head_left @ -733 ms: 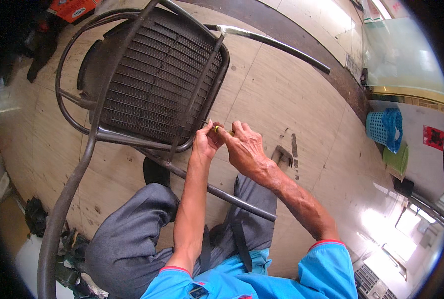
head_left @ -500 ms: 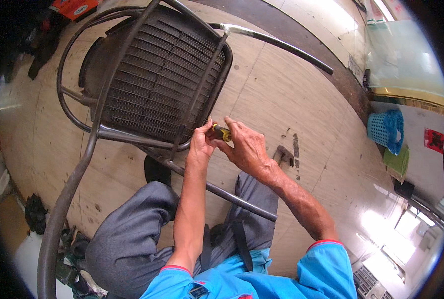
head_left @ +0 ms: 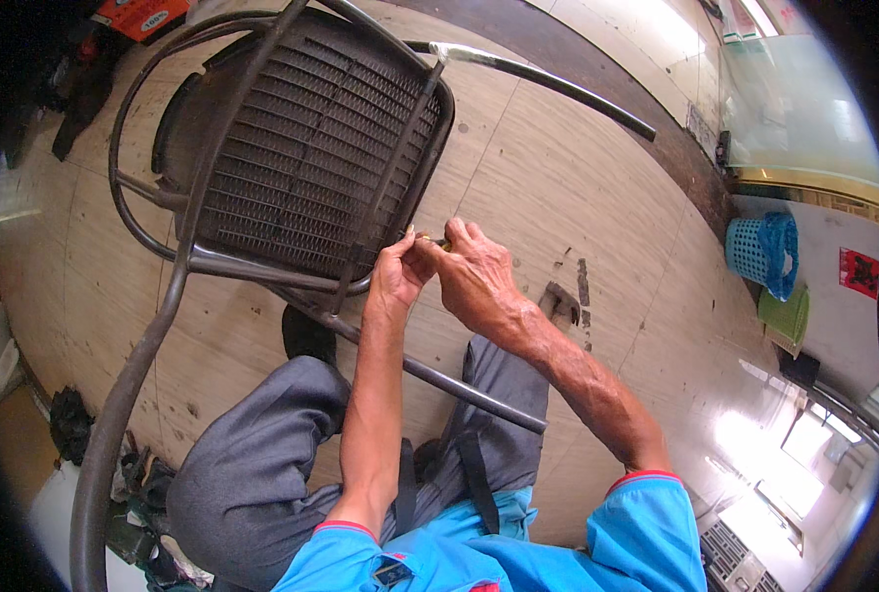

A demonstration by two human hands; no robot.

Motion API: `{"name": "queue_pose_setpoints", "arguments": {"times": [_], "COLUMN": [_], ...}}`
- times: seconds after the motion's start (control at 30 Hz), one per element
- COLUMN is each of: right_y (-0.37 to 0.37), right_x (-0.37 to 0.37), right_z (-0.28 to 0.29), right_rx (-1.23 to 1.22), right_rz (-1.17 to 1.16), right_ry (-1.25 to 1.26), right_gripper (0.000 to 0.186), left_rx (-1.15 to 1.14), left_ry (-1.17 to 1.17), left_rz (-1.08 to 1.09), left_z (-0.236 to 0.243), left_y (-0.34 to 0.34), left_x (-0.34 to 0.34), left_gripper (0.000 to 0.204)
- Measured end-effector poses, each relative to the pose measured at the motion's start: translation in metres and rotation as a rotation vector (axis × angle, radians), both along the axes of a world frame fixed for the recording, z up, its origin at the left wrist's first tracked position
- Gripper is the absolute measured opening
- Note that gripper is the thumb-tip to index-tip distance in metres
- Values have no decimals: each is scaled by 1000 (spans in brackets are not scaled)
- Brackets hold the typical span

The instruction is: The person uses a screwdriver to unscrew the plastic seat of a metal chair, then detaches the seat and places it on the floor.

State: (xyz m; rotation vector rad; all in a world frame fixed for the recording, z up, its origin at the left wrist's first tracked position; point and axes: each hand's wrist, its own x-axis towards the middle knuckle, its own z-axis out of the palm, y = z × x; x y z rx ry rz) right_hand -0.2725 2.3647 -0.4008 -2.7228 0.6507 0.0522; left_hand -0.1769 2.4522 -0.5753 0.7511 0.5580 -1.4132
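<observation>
A dark metal-framed chair (head_left: 306, 148) with a slatted, woven-looking seat lies tipped over before me, its underside toward me. At the seat's near right corner, my left hand (head_left: 396, 276) is closed, thumb and fingers pinched together; what lies between them is hidden. My right hand (head_left: 481, 286) wraps round a screwdriver (head_left: 446, 245) with a yellow and black handle, mostly covered by the fingers now. Its front end points at the left fingertips and the seat's edge; the tip cannot be seen. Both hands nearly touch.
A hammer (head_left: 562, 300) lies on the floor right of my right wrist, beside dark marks. One chair leg (head_left: 479, 403) crosses above my lap; another (head_left: 587, 99) reaches out at the far right. A blue basket (head_left: 747, 249) stands at the right; clutter (head_left: 139, 503) sits lower left.
My right hand has turned over the screwdriver's handle and shifted slightly up and left, covering more of it. The left hand stays at the seat corner. The view has shifted slightly.
</observation>
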Motion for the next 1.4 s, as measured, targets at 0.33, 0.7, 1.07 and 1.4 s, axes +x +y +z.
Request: {"name": "queue_pose_setpoints", "arguments": {"times": [0.33, 0.7, 1.07, 1.4], "right_y": [-2, 1, -5, -5], "right_x": [1, 4, -2, 6], "right_z": [2, 6, -6, 3], "right_rx": [232, 231, 176, 331], "right_rz": [-204, -169, -88, -288], "right_ry": [94, -53, 7, 369], "right_gripper": [32, 35, 31, 32], "left_rx": [-110, -60, -62, -139], "left_ry": [99, 28, 140, 128], "left_rz": [32, 26, 32, -30], "left_z": [-6, -10, -12, -9], "left_y": [5, 4, 5, 7], "left_x": [3, 6, 4, 9], "left_gripper": [19, 25, 24, 23]}}
